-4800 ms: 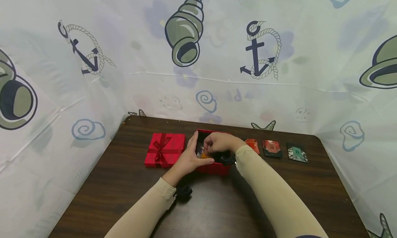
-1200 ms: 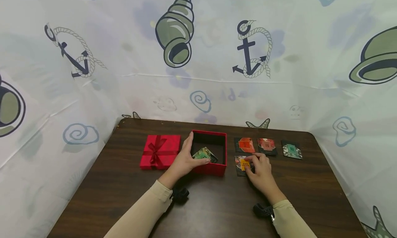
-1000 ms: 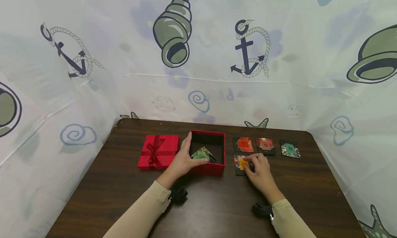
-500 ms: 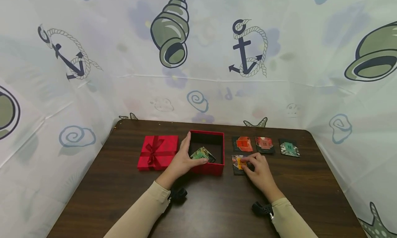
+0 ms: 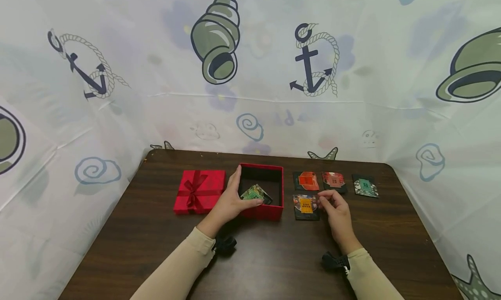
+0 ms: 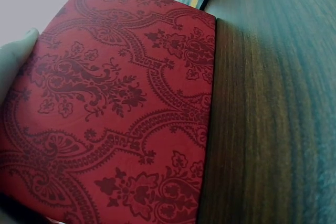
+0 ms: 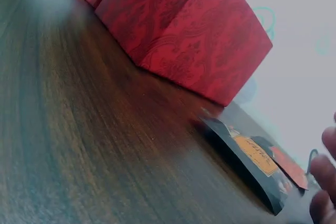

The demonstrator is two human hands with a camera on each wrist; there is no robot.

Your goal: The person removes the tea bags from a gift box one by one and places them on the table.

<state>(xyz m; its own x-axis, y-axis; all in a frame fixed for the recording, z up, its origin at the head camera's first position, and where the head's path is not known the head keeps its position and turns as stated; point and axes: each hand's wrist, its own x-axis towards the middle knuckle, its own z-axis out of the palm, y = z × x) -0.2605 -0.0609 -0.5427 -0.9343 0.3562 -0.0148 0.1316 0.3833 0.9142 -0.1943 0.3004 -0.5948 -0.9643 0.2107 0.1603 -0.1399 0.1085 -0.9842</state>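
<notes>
My left hand [image 5: 228, 202] grips the near left corner of an open red gift box [image 5: 270, 212], thumb over the front rim, fingers along the left wall. Inside the dark interior, a green patterned packet [image 5: 254, 192] lies slanted, partly behind the thumb. The left wrist view shows the patterned outer wall [image 6: 121, 93] of the box close up. Right of the box, a flat black packet with a yellow label [image 5: 306, 207] lies on the table. My right hand [image 5: 339, 215] is at its right edge, fingers loosely bent and holding nothing; in the right wrist view the fingers [image 7: 323, 174] are beside it.
Left of the box lies its red lid [image 5: 200, 192] with a ribbon bow. Behind the yellow-labelled packet, a row holds an orange packet [image 5: 307, 181], a red one [image 5: 334, 181] and a green one [image 5: 365, 186]. A printed curtain hangs behind the table [image 5: 266, 261].
My right hand took the yellow-labelled packet out of the box, laid it in front of the orange one, nudged it left, then let go and drew right. The left hand stays on the box.
</notes>
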